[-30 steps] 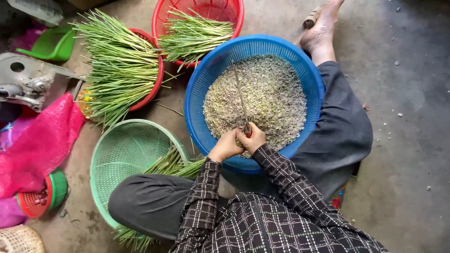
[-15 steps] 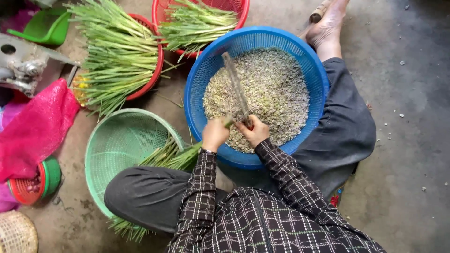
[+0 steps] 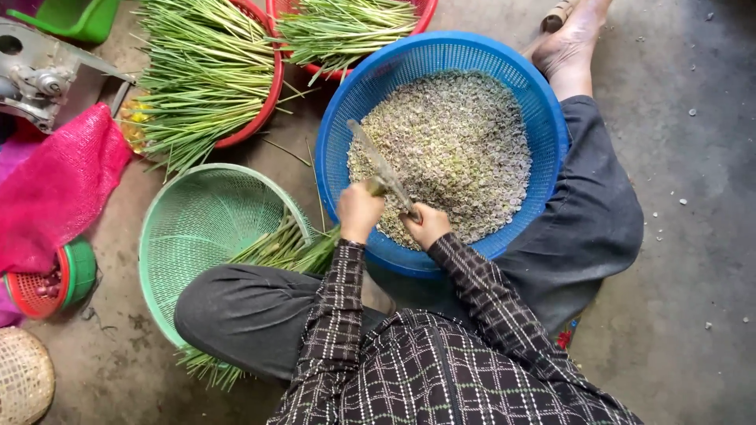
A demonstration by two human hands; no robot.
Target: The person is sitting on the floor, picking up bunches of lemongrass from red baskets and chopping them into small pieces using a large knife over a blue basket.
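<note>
Over the blue basket (image 3: 543, 118), left hand (image 3: 358, 211) clamps green stalks (image 3: 376, 187); right hand (image 3: 426, 224) grips a knife (image 3: 378, 164).

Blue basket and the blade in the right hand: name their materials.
Blue basket: likely moulded plastic, going by its uniform colour and perforated lattice wall. Blade: looks like dull grey metal, thin and flat; it is motion-blurred, so not certain.

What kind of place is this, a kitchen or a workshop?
Probably an informal food-preparation spot on a bare concrete floor, not a fitted kitchen. The person sits on the ground among plastic baskets: a blue basket of chopped pieces, red baskets of green stalks.
</note>
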